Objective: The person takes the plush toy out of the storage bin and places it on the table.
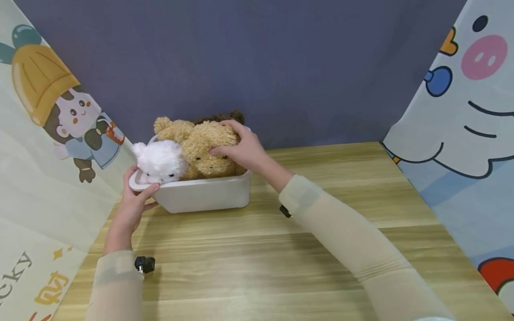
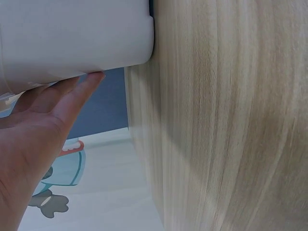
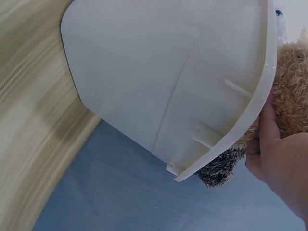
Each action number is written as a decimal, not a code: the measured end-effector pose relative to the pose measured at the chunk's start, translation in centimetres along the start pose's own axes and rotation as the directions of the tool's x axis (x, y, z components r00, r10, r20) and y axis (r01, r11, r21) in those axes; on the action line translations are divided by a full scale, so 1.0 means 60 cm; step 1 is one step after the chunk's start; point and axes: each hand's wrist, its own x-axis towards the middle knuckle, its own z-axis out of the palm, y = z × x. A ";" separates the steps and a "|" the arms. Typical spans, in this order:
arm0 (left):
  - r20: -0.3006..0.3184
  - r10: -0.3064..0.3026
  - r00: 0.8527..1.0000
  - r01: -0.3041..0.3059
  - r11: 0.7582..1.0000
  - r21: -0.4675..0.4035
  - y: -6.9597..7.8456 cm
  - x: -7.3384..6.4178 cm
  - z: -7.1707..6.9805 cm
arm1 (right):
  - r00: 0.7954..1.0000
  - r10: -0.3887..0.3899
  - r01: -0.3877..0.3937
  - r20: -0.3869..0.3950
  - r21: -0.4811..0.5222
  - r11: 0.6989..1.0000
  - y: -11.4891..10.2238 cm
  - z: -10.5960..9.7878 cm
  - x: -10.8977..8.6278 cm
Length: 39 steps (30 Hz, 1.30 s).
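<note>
A white plastic bin [image 1: 205, 195] stands on the wooden table, filled with plush toys. My left hand [image 1: 132, 200] holds its left end, thumb over the front rim and fingers against the outer wall. At that end sits a white plush toy [image 1: 162, 160]. My right hand [image 1: 249, 149] grips the head of a curly tan plush bear [image 1: 213, 140] at the bin's right side, thumb on its face. Behind it show a second tan plush toy [image 1: 172, 128] and a dark brown plush toy [image 1: 238, 117], both partly hidden. In the right wrist view, fingers [image 3: 270, 122] press into the tan fur beside the rim.
The wood-grain table [image 1: 225, 258] stretches toward me and to the right of the bin. A dark blue-grey wall [image 1: 257, 67] rises close behind it. Cartoon-printed panels flank both sides, the left panel [image 1: 52, 191] near my left hand.
</note>
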 end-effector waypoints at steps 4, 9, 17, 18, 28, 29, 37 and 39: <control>-0.004 -0.005 1.000 0.005 1.000 0.010 0.000 -0.001 0.000 | 1.000 -0.008 0.010 -0.023 0.068 0.998 0.002 -0.004 0.001; -0.006 -0.016 1.000 0.016 0.999 0.027 0.000 0.001 0.001 | 0.999 -0.013 0.018 -0.046 0.125 0.992 0.005 -0.004 0.003; -0.002 -0.017 1.000 0.018 0.999 0.043 0.003 0.002 0.004 | 0.997 -0.026 0.038 -0.067 0.176 0.984 -0.001 -0.007 0.003; -0.001 -0.017 1.000 0.017 0.999 0.044 0.004 0.002 0.004 | 0.997 -0.034 0.047 -0.072 0.184 0.982 -0.003 -0.008 0.003; 0.002 -0.001 1.000 0.001 0.999 0.038 0.003 0.004 0.005 | 0.986 -0.111 0.151 -0.128 0.365 0.919 -0.031 -0.042 0.001; 0.000 -0.001 1.000 0.001 0.999 0.036 0.003 0.004 0.004 | 0.985 -0.113 0.157 -0.134 0.382 0.911 -0.033 -0.046 0.001; 0.001 -0.002 1.000 0.001 0.999 0.053 0.002 0.004 0.004 | 0.975 -0.092 0.171 -0.200 0.424 0.889 -0.036 -0.083 -0.001; 0.001 -0.003 1.000 0.003 0.998 0.056 0.002 0.003 0.003 | 0.972 -0.087 0.178 -0.217 0.446 0.877 -0.035 -0.092 -0.002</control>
